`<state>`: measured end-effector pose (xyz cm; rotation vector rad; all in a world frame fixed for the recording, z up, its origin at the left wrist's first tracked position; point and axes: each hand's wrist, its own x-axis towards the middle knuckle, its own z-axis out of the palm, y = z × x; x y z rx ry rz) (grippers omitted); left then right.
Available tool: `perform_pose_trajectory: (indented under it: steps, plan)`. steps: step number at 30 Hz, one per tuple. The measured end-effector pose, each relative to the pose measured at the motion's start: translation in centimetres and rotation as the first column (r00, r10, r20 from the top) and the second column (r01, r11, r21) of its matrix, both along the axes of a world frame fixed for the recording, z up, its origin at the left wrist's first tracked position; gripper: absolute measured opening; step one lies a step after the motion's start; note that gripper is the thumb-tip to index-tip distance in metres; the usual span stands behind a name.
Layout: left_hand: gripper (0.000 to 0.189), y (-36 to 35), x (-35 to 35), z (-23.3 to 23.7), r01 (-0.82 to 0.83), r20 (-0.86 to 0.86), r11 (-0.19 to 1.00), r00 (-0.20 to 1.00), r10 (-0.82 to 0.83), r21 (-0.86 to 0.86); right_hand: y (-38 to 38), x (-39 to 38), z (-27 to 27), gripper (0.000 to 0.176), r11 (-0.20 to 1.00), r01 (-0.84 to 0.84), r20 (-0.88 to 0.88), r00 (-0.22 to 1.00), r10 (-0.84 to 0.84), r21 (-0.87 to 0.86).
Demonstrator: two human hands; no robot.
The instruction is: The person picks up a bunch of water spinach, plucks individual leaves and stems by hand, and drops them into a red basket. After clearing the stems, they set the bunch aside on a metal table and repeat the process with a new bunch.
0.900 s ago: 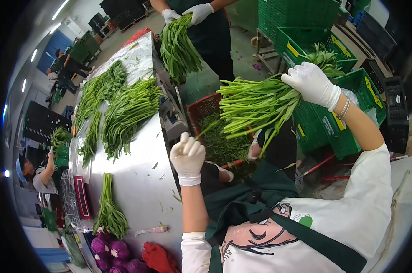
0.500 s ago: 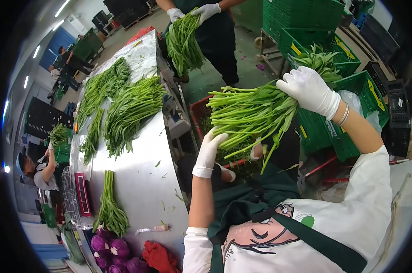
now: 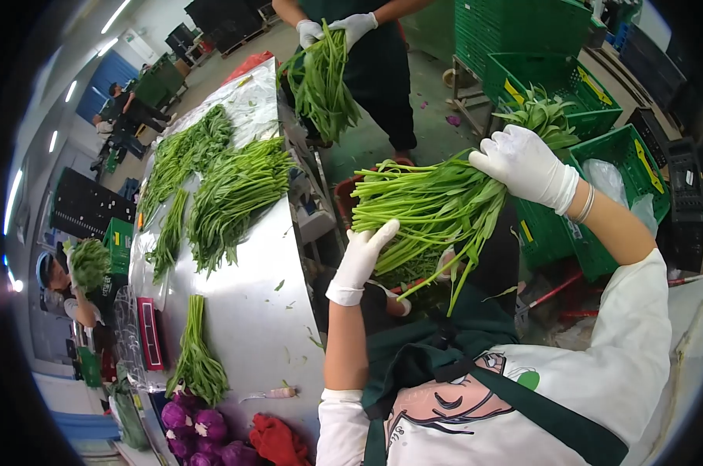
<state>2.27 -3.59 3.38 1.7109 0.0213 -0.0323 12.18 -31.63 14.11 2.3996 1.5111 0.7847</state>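
Note:
A wide bunch of leafy greens that looks like water spinach (image 3: 421,206) is stretched between my two white-gloved hands, above a red crate (image 3: 345,198). My right hand (image 3: 522,167) is closed round its leafy end. At the cut stem ends, my left hand (image 3: 365,260) holds the lower side, thumb up against the stems and the other fingers partly hidden. On the metal table (image 3: 270,264) to my left lie a large pile of the same greens (image 3: 239,198), a smaller bunch (image 3: 194,349) and a knife (image 3: 274,394).
Purple cabbages (image 3: 209,425) and a red cloth (image 3: 278,443) sit at the near table end, by a red-framed device (image 3: 150,334). Green crates (image 3: 619,198) stand on my right, one with greens (image 3: 539,116). Across from me, a co-worker's gloved hands (image 3: 340,29) hold another bunch.
My view has shifted slightly. My left thumb has risen and moved along the stem ends, while my right hand keeps its hold. The co-worker at far left has lifted greens nearer the head.

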Motion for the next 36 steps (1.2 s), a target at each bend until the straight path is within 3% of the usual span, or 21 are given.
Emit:
perform_pose_trajectory:
  steps: [1,4,5,8,11,12,15,16,19,20,21,22,23,26,27,29,32,33,36]
  plan:
    - [0.047,-0.2,0.0,0.3,-0.059,-0.012,0.994,0.998,0.06,0.092,0.1,0.0,0.0,0.009,1.0,-0.007,-0.003,1.0,0.007,0.013]
    - [0.04,-1.4,0.0,1.0,-0.197,-0.106,0.908,0.98,0.17,-0.369,0.4,-0.1,0.0,0.01,1.0,0.002,-0.001,1.0,-0.002,0.023]
    - [0.037,-1.7,-0.2,1.5,-0.219,-0.141,0.867,0.975,0.174,-0.448,0.5,-0.1,0.0,0.01,1.0,0.001,-0.016,1.0,-0.001,0.024]
    - [0.037,-0.9,-0.1,-0.4,-0.149,-0.123,0.857,0.987,0.101,-0.494,0.9,-0.1,0.1,0.011,1.0,-0.007,-0.046,0.999,0.008,0.03]
    - [0.042,-1.1,-1.3,0.6,-0.058,-0.082,0.786,0.997,0.009,-0.615,0.7,-0.1,0.3,0.013,0.999,0.025,-0.051,0.998,-0.024,0.019]
    - [0.045,-0.8,-1.4,1.0,0.061,-0.007,0.823,0.997,-0.078,-0.564,0.7,0.0,0.4,0.013,0.999,0.016,-0.054,0.998,-0.014,0.032]
    - [0.049,-0.6,-2.0,1.7,0.174,-0.047,0.846,0.972,-0.228,-0.505,0.3,0.2,0.8,0.016,1.0,0.004,-0.068,0.998,-0.002,0.03]
    - [0.05,-0.5,-2.2,1.9,0.223,-0.026,0.895,0.967,-0.252,-0.386,0.2,0.1,0.9,0.016,1.0,-0.008,-0.073,0.997,0.01,0.02]
    - [0.056,-0.4,-2.1,2.1,0.396,0.06,0.894,0.918,-0.392,-0.212,0.2,-0.2,1.1,0.015,0.999,-0.041,-0.086,0.995,0.042,0.016]
    - [0.054,-0.7,-2.9,2.5,0.412,0.034,0.882,0.909,-0.415,-0.23,0.3,-0.2,1.1,0.015,0.999,-0.051,-0.097,0.994,0.052,0.013]
    - [0.051,-0.4,-2.7,0.9,0.454,0.16,0.888,0.874,-0.459,0.071,0.3,-0.3,1.1,0.015,0.998,-0.06,-0.111,0.992,0.061,0.011]
    - [0.049,-0.5,-2.4,0.2,0.421,0.264,0.831,0.809,-0.526,0.363,0.2,-0.3,1.1,0.016,0.998,-0.068,-0.124,0.99,0.069,0.005]
    - [0.04,-0.9,-2.6,-0.4,0.394,0.138,0.828,0.867,-0.478,0.398,0.2,-0.3,1.0,0.016,0.997,-0.072,-0.118,0.99,0.071,-0.002]
    - [0.041,-0.5,-2.0,-3.8,0.34,0.466,0.845,0.719,-0.516,0.412,0.1,-0.4,1.0,0.016,0.997,-0.073,-0.122,0.99,0.072,-0.006]
    - [0.044,-0.5,-2.0,-4.6,0.205,0.596,0.827,0.605,-0.528,0.524,0.0,-0.4,1.0,0.017,0.997,-0.077,-0.134,0.988,0.076,-0.005]
    - [0.044,-0.6,-2.8,-2.3,0.395,0.19,0.705,0.78,-0.596,0.589,-0.2,-0.5,0.9,0.017,0.996,-0.086,-0.16,0.984,0.083,-0.008]
    - [0.043,-0.4,-3.4,-4.6,0.347,0.298,0.793,0.791,-0.534,0.501,-0.3,-0.6,0.8,0.019,0.996,-0.09,-0.199,0.976,0.084,-0.019]
    - [0.044,-1.0,-3.8,-2.5,0.422,0.166,0.872,0.868,-0.468,0.248,-0.4,-0.5,0.7,0.021,0.995,-0.098,-0.197,0.976,0.095,-0.004]
    - [0.044,-1.6,-4.7,1.4,0.416,-0.085,0.891,0.896,-0.436,-0.18,-0.5,-0.6,0.7,0.021,0.993,-0.109,-0.2,0.973,0.116,0.048]
